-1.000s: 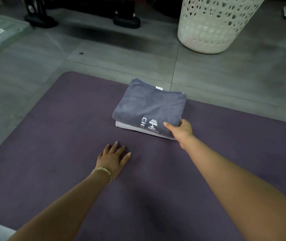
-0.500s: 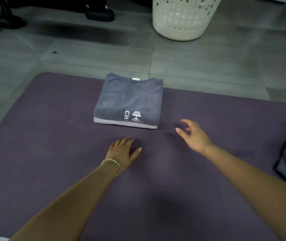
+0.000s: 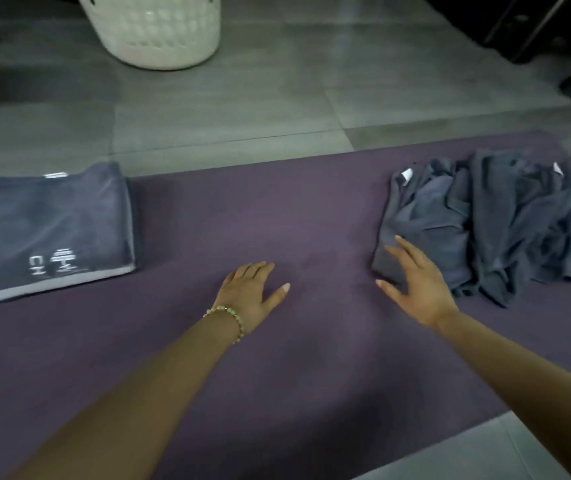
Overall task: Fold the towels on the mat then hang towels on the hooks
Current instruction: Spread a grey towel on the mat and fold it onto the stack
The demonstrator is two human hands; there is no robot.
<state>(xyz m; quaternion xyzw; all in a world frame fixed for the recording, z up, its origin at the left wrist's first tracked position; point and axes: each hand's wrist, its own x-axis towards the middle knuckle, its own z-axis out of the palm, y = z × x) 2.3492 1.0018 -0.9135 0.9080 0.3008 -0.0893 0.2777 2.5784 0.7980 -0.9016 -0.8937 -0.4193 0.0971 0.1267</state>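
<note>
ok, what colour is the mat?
The mat is plain dusky purple, no pattern; the head view shows it.

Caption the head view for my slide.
A folded grey towel lies left on the purple mat; left hand rests flat, open right hand reaches toward the crumpled grey towels.

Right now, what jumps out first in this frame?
A crumpled heap of grey towels on the right of the purple mat, the open right hand at its near corner. A neatly folded towel lies at the mat's left end; the left hand rests flat between them. A white basket stands on the floor behind.
</note>
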